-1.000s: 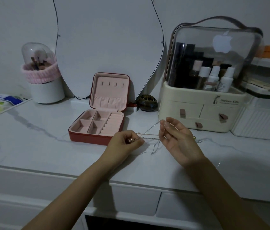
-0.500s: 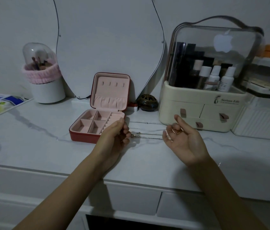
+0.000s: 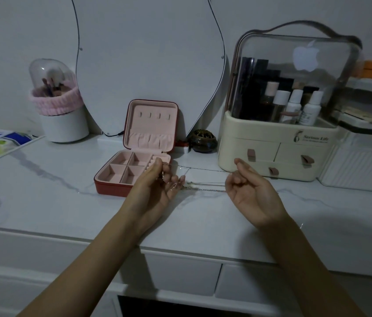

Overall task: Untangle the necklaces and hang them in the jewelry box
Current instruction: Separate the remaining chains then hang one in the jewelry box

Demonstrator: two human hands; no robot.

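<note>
Left hand (image 3: 157, 191) and right hand (image 3: 249, 191), fingers curled, pinch the necklaces (image 3: 205, 187). Chains stretch between them beside the jewelry box (image 3: 134, 165).

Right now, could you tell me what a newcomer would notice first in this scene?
Two bare hands in mid-frame, the left hand and right hand, stretch thin necklace chains taut between them above the marble counter. Just behind the left hand sits the open red jewelry box with its pink lining. At right stands a cream cosmetics organizer.

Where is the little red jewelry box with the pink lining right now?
The red jewelry box sits open on the white marble tabletop, left of centre, before the mirror, just behind the left hand.
</note>
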